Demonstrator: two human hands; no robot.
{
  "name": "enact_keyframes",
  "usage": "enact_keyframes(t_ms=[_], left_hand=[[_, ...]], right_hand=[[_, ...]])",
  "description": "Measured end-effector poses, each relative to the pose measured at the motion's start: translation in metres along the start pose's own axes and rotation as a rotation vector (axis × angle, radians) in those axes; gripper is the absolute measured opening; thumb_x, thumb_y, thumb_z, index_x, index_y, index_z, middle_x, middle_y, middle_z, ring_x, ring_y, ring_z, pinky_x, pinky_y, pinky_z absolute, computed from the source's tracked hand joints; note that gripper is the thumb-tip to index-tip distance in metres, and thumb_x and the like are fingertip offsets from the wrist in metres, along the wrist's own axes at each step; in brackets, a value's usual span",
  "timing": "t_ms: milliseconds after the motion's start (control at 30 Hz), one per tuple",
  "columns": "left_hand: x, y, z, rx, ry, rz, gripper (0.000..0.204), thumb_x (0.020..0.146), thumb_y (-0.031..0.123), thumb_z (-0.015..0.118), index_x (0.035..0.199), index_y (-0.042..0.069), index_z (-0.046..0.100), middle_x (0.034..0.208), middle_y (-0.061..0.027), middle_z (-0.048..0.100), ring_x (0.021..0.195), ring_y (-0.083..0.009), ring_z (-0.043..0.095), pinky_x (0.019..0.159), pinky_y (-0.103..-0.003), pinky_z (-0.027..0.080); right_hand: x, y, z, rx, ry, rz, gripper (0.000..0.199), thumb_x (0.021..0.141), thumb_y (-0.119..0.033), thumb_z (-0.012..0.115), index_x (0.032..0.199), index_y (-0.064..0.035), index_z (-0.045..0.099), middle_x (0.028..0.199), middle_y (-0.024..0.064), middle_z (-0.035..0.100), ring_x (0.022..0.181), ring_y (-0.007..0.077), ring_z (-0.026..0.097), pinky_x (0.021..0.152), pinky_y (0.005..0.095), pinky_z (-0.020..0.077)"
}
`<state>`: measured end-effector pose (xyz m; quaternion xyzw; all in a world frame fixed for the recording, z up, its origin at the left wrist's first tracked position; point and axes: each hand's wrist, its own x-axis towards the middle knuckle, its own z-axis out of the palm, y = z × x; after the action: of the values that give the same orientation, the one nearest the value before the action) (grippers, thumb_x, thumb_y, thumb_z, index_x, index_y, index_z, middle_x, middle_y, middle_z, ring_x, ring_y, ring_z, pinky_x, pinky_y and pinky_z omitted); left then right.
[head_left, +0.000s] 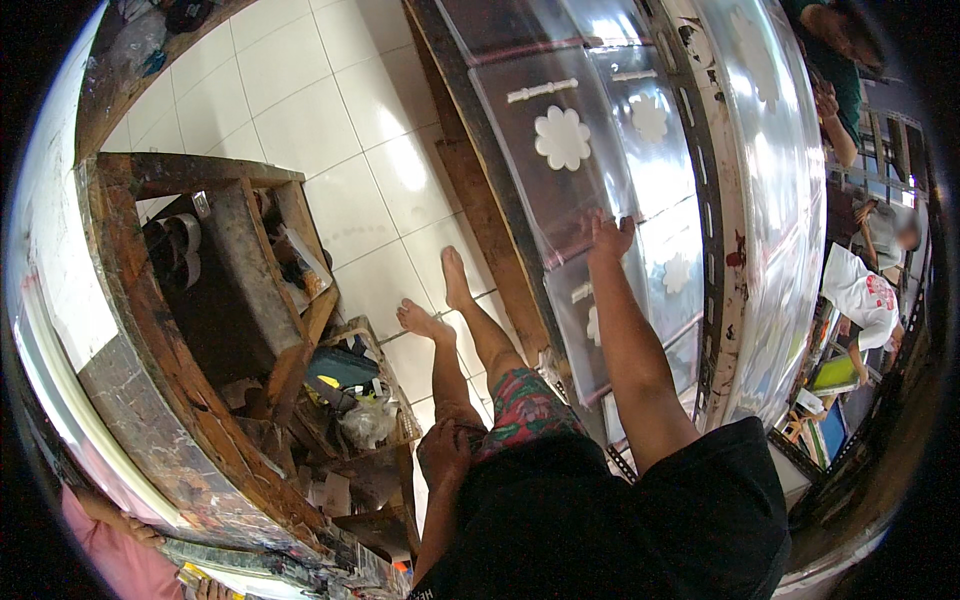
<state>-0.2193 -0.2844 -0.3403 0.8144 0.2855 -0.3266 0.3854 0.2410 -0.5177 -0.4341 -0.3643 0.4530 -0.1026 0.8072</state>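
Note:
My right arm stretches over a long surface to my right, where clear plastic sheets (510,160) lie in rows. White flower shapes (563,138) and short white bars (543,90) show on them. Over the edge of one sheet is my right hand (610,236), its fingers apart and nothing seen in them; whether it presses on the plastic I cannot tell. My left hand (443,452) rests low against my thigh, beside the patterned shorts (525,410). Its fingers lie loosely there, dim in shadow, with no object visible in them.
A worn wooden frame (190,400) stands at left, with sandals (180,252) inside. Near my feet is a bin (405,400) of odds and ends. A slotted metal rail (705,190) and a glossy plastic roll (770,200) run along the right. Other people appear at far right and lower left.

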Motion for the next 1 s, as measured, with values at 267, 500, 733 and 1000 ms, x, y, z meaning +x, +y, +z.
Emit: enact_keyframes(t_ms=[267,500,733,1000], left_hand=[[-0.001,-0.002,0.002,-0.078,-0.003,-0.037,0.045,0.092,0.031,0.055,0.124,0.002,0.064,0.130,-0.0201,0.061,0.123,-0.0367,0.056,0.107,-0.047,0.041],[-0.002,0.004,-0.002,-0.051,-0.028,-0.040,0.046,0.093,0.032,0.054,0.126,0.000,0.063,0.130,-0.0216,0.061,0.124,-0.0375,0.056,0.108,-0.047,0.040],[-0.002,0.001,-0.001,-0.071,-0.014,-0.047,0.047,0.093,0.032,0.053,0.126,0.000,0.063,0.131,-0.0221,0.061,0.122,-0.0383,0.057,0.108,-0.047,0.041],[-0.006,-0.005,0.001,-0.031,0.059,0.054,0.042,0.092,0.031,0.054,0.122,0.003,0.064,0.125,-0.0194,0.064,0.114,-0.0387,0.062,0.100,-0.046,0.048]], right_hand=[[0.014,0.011,-0.031,-1.428,0.114,-0.903,0.084,0.081,-0.005,0.070,0.154,-0.0065,0.031,0.155,0.0287,0.030,0.146,0.0415,0.029,0.122,0.0469,0.0217],[-0.044,0.001,-0.018,-1.958,-0.413,-1.167,0.051,0.078,-0.006,0.064,0.129,-0.0044,0.057,0.137,0.0206,0.052,0.134,0.0394,0.043,0.118,0.0494,0.0271],[-0.040,0.021,-0.016,-1.772,-0.516,-1.057,0.038,0.078,-0.002,0.059,0.116,-0.0032,0.061,0.117,0.0182,0.060,0.118,0.0392,0.053,0.109,0.0481,0.0368],[-0.046,0.013,-0.016,-1.873,-0.503,-0.910,0.045,0.086,-0.012,0.062,0.129,-0.0008,0.056,0.138,0.0265,0.050,0.132,0.0438,0.044,0.113,0.0498,0.0332]])
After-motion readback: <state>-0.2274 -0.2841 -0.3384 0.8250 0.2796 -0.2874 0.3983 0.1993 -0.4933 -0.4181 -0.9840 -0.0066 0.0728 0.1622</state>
